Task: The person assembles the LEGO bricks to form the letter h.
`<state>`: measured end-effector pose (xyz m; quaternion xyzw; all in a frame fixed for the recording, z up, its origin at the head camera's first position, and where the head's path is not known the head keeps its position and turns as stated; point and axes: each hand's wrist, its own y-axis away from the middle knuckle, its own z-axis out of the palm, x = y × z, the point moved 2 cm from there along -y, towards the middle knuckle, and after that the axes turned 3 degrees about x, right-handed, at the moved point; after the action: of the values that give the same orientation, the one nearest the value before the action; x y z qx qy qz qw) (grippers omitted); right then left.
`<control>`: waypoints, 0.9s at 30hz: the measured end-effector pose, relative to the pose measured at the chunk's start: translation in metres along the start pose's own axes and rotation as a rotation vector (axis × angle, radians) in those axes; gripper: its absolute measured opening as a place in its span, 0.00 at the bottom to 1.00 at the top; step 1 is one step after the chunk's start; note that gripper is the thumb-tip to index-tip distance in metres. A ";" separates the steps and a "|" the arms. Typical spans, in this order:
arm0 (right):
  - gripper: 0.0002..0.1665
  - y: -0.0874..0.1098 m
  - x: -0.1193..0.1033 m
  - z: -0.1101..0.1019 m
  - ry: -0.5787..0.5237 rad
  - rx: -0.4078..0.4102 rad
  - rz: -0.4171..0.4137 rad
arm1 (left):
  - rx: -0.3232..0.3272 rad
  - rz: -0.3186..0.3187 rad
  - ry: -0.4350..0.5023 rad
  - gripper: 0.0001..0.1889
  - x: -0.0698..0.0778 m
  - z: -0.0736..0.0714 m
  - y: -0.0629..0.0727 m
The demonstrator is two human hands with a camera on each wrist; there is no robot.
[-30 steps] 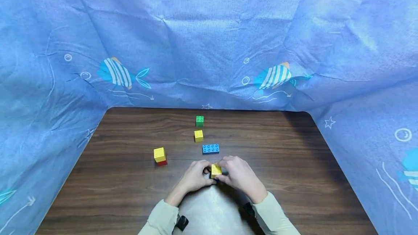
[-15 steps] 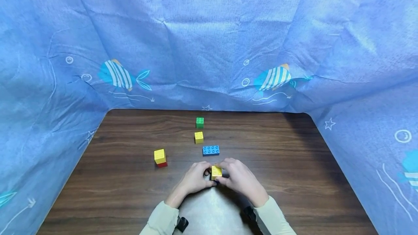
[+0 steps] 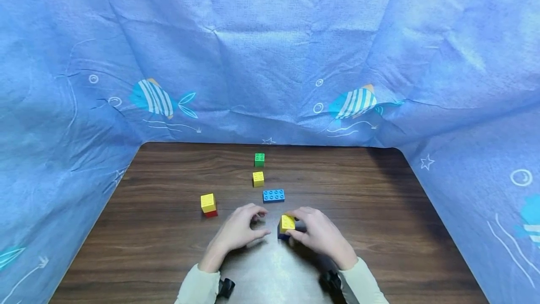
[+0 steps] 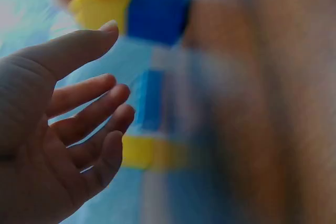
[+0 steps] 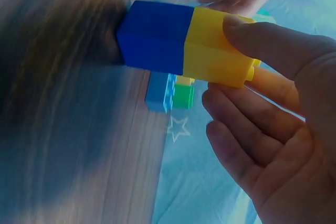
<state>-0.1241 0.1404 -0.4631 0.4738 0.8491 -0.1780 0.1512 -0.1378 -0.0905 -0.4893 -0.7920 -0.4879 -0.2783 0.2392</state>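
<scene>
- The blue cloth, printed with striped fish, rises past the far edge and both sides; its upper part is cut off.
- The brown wooden table runs out of view on the near side, and in the left wrist view its surface is smeared by blur.
- The pale sleeves, left and right, are cut off at the near edge.
- The right hand pinches the yellow block between thumb on the near side and fingertips on the far side; the fingertips behind it are partly hidden.
- The left hand is just left of that block, apart from it, thumb and loosely bent fingers parted.
- The pinched block sits on the dark blue block, upright near the middle of the near side; the shadowed base makes its contact with the table hard to make out.
- Farther left, another yellow block hides most of the red block beneath it.
- The long blue brick lies beyond the hands, studs up.
- The small yellow brick is farther off, mostly covered in the right wrist view.
- The green brick stands farthest, near the cloth.
</scene>
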 end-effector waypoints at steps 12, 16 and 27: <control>0.21 0.021 0.036 -0.033 0.015 0.078 0.094 | 0.496 -0.057 -0.169 0.32 -0.022 -0.093 0.032; 0.22 0.028 0.046 -0.041 0.028 0.102 0.108 | 0.371 -0.193 -0.157 0.39 -0.046 -0.107 0.044; 0.22 0.032 0.057 -0.040 -0.036 0.054 0.123 | 0.268 -0.221 -0.072 0.31 -0.078 -0.091 0.050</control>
<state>-0.1292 0.2164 -0.4569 0.5258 0.8104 -0.1995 0.1641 -0.1404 -0.2204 -0.4809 -0.7040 -0.6131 -0.2067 0.2928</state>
